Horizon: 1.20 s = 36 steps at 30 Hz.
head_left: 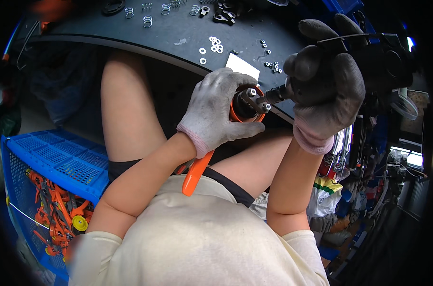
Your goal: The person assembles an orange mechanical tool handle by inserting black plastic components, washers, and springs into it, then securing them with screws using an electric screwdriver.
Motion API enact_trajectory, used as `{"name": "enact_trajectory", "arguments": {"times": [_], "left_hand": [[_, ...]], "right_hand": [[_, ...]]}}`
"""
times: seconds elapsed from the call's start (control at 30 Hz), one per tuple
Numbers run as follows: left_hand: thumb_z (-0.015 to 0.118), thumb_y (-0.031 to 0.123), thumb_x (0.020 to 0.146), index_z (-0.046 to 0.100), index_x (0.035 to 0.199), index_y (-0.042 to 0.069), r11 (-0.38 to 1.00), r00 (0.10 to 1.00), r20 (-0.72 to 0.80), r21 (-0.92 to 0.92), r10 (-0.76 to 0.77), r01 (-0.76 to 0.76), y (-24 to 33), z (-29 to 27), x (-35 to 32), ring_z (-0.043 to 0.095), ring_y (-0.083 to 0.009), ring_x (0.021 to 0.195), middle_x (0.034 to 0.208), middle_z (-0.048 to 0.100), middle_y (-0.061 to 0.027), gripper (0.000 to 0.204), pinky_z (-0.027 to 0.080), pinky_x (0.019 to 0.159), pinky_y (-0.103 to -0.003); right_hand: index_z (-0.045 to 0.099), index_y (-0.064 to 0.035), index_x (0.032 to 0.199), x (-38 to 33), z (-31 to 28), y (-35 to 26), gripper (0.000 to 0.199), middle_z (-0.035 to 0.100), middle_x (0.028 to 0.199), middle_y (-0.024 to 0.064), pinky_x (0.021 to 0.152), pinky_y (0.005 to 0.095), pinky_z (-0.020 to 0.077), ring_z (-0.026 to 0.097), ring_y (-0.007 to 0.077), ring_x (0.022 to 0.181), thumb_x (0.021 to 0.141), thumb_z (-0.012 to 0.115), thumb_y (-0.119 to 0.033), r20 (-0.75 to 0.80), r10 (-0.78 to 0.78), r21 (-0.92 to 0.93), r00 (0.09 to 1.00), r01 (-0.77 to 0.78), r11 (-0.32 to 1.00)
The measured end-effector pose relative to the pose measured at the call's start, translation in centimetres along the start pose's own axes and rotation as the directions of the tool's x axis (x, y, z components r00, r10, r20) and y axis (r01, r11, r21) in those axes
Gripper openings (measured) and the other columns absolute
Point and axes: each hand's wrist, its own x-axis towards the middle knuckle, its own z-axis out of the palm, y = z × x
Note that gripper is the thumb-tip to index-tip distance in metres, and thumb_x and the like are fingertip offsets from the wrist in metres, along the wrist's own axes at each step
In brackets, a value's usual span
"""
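Note:
My left hand (214, 107), in a grey glove with a pink cuff, is wrapped round an orange hand tool with a round black head. The tool's orange handle (196, 176) points down below my wrist, over my lap. Two bright fasteners (253, 92) show on the black head. My right hand (328, 95), gloved the same way, grips a black power driver (385, 64). Its bit holder (276, 94) points left and meets the tool's head near the fasteners. Whether the bit is seated on one I cannot tell.
On the dark workbench (106, 31) lie springs (147, 21), washers (216, 45), small nuts (273, 66), black metal parts (224, 14) and a white card (242, 66). A blue crate (64, 155) with several orange tools (59, 214) stands at my left. Bags and goods crowd the right.

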Motion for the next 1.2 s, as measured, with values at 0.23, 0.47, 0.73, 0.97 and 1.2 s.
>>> {"name": "enact_trajectory", "arguments": {"times": [0.23, 0.47, 0.73, 0.97, 1.2], "left_hand": [[0.083, 0.037, 0.064, 0.046, 0.131, 0.007, 0.980, 0.983, -0.020, 0.073, 0.184, -0.183, 3.0, -1.5, 2.4, 0.050, -0.0351, 0.118, 0.120, 0.056, -0.0149, 0.082, 0.036, 0.102, -0.048], [0.074, 0.018, 0.076, 0.047, 0.118, 0.004, 0.917, 0.977, 0.207, -0.397, 0.048, 0.039, 5.0, -1.0, 3.8, 0.058, -0.0386, 0.089, 0.099, 0.060, -0.0195, 0.052, 0.045, 0.083, -0.044], [0.074, 0.021, 0.077, 0.047, 0.115, 0.004, 0.915, 0.975, 0.219, -0.399, 0.035, 0.057, 5.1, -1.4, 3.9, 0.056, -0.0400, 0.087, 0.092, 0.060, -0.0183, 0.049, 0.043, 0.080, -0.045], [0.078, 0.027, 0.073, 0.048, 0.121, 0.003, 0.973, 0.984, 0.061, -0.170, 0.168, -0.156, 4.4, -1.6, 4.2, 0.052, -0.0402, 0.103, 0.107, 0.057, -0.0199, 0.062, 0.040, 0.092, -0.046], [0.084, 0.040, 0.061, 0.048, 0.129, 0.003, 0.978, 0.979, 0.183, 0.169, 0.093, -0.124, 1.5, -2.6, 1.7, 0.045, -0.0377, 0.121, 0.124, 0.053, -0.0198, 0.085, 0.029, 0.110, -0.046]], "right_hand": [[0.063, 0.0009, 0.102, -0.2, 1.9, -2.7, 0.025, 0.066, 0.089, 0.0044, 0.064, 0.0230, 0.0481, 0.058, 0.0100, 0.070, 0.080, 0.072, -0.008, -0.262, 0.041, -0.306, 0.964, -0.123, 0.944], [0.055, 0.0018, 0.122, -1.0, -0.9, -6.3, 0.065, 0.061, 0.100, 0.0022, 0.080, 0.0208, 0.0426, 0.053, 0.0073, 0.090, 0.092, 0.060, -0.055, -0.311, -0.083, -0.451, 0.947, -0.070, 0.890], [0.058, -0.0056, 0.081, 0.7, -2.2, -8.3, 0.037, 0.053, 0.069, -0.0014, 0.059, 0.0249, 0.0374, 0.047, 0.0103, 0.059, 0.082, 0.076, -0.038, 0.106, -0.389, -0.846, 0.915, 0.289, 0.449], [0.059, -0.0020, 0.107, 1.0, -2.6, -3.8, 0.058, 0.061, 0.105, 0.0068, 0.068, 0.0265, 0.0505, 0.058, 0.0111, 0.081, 0.065, 0.089, -0.030, 0.010, -0.367, -0.464, 0.930, 0.329, 0.823], [0.052, 0.0010, 0.124, 1.3, -1.1, -1.0, 0.058, 0.064, 0.095, 0.0072, 0.069, 0.0255, 0.0511, 0.059, 0.0123, 0.080, 0.076, 0.078, -0.020, 0.192, 0.240, 0.154, 0.952, -0.271, 0.950]]}}
